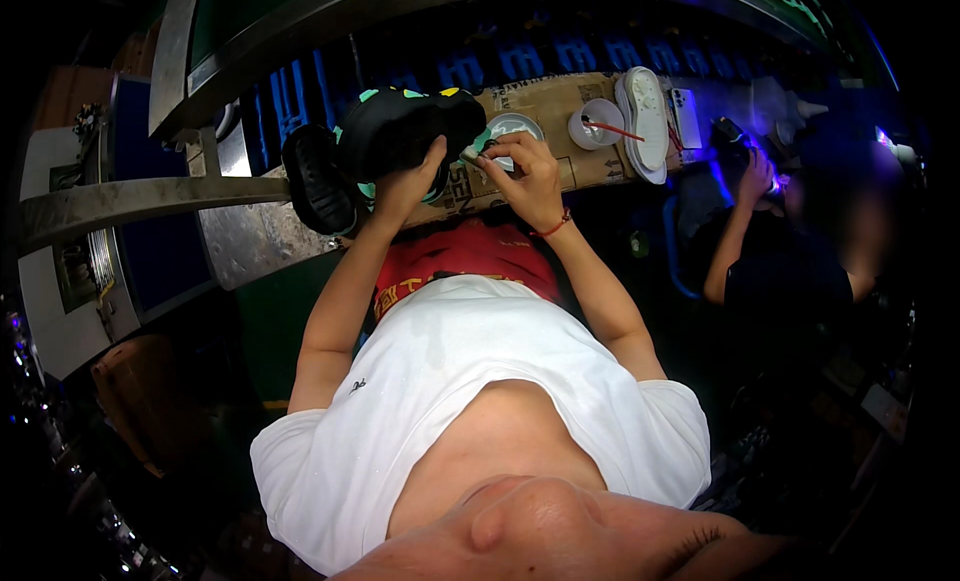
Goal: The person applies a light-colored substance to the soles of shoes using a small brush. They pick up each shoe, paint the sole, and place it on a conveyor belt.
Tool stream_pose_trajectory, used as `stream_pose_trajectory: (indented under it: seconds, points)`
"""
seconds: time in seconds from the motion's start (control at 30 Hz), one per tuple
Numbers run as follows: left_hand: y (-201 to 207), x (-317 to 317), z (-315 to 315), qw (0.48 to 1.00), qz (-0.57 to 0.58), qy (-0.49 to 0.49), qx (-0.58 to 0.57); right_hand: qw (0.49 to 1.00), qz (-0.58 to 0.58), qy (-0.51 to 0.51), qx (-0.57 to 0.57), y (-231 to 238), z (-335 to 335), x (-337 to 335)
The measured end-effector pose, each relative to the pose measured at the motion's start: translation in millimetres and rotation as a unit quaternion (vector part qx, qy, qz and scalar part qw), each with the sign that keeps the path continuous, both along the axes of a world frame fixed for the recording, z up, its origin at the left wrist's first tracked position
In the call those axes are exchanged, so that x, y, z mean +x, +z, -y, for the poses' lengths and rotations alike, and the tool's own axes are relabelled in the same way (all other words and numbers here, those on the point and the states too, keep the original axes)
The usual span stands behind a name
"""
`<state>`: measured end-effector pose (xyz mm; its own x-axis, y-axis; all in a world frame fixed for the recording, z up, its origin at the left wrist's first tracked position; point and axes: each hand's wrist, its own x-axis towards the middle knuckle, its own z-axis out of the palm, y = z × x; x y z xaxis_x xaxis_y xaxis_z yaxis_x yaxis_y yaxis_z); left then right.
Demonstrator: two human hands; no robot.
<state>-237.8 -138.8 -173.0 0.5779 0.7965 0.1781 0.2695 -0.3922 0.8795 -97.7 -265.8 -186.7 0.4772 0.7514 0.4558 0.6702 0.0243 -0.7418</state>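
Note:
A black shoe (385, 136) with green and yellow patches is gripped by my left hand (408, 186), fingers round its near side. Close to the shoe's right end, my right hand (530, 181) pinches a small pale piece (470, 154); its exact kind is too small to tell. A shallow white dish (516, 124) stands just behind my right hand, partly covered by it. Left of the held shoe is another black shoe (318, 186), resting by the metal bar.
A cardboard-covered bench (560, 91) bears a cup (596, 124) with a red stick, white shoe soles (648, 121) and a phone (687, 118). A metal frame (150, 209) crosses at left. On the right, a co-worker's hand (757, 176) holds a dark object under blue light.

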Motion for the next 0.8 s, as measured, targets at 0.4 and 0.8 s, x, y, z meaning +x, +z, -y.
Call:
stream_pose_trajectory:
  seconds: [0.4,0.8]
  points:
    - [8,1,4,1.0,-0.009,0.001,0.005,0.993,0.112,-0.034,0.0,0,1,8]
    - [7,4,3,1.0,0.012,-0.005,0.005,0.996,0.089,-0.018,0.006,8,7,5]
